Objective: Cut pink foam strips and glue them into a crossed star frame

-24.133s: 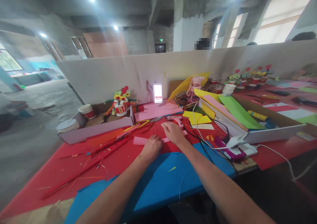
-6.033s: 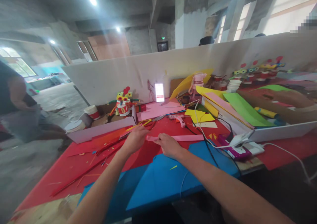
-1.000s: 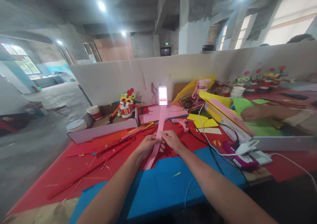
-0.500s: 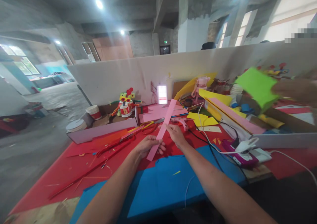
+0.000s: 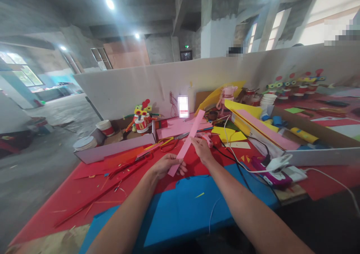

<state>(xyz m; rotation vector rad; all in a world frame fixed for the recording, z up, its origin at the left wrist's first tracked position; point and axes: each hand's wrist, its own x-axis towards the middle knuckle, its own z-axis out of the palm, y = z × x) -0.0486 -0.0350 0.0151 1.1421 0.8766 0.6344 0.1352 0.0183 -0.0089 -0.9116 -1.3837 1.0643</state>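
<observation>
A long pink paper strip [image 5: 195, 126] slants up and away above the red tabletop covering. My left hand [image 5: 168, 165] grips its near end, thumb on top and fingers beneath. Farther up, my right hand [image 5: 201, 149] pinches the strip's right edge between thumb and fingertips. Just beyond my right hand lies a pink glue gun [image 5: 207, 138], partly hidden by it. Scissors with orange handles [image 5: 169, 145] rest left of the strip. Pink paper sheets [image 5: 173, 129] are spread behind it.
On the left, a low box [image 5: 115, 149] holds paper cups and a colourful cup figure [image 5: 142, 121]. Another box [image 5: 323, 154] on the right contains paper rolls. A purple power strip [image 5: 274, 175] with cables sits at front right; blue sheeting [image 5: 182, 212] covers the near edge.
The strip and both hands have shifted only slightly, my right hand a little to the right. At far right, another person's hand with a green sheet has left the view.
</observation>
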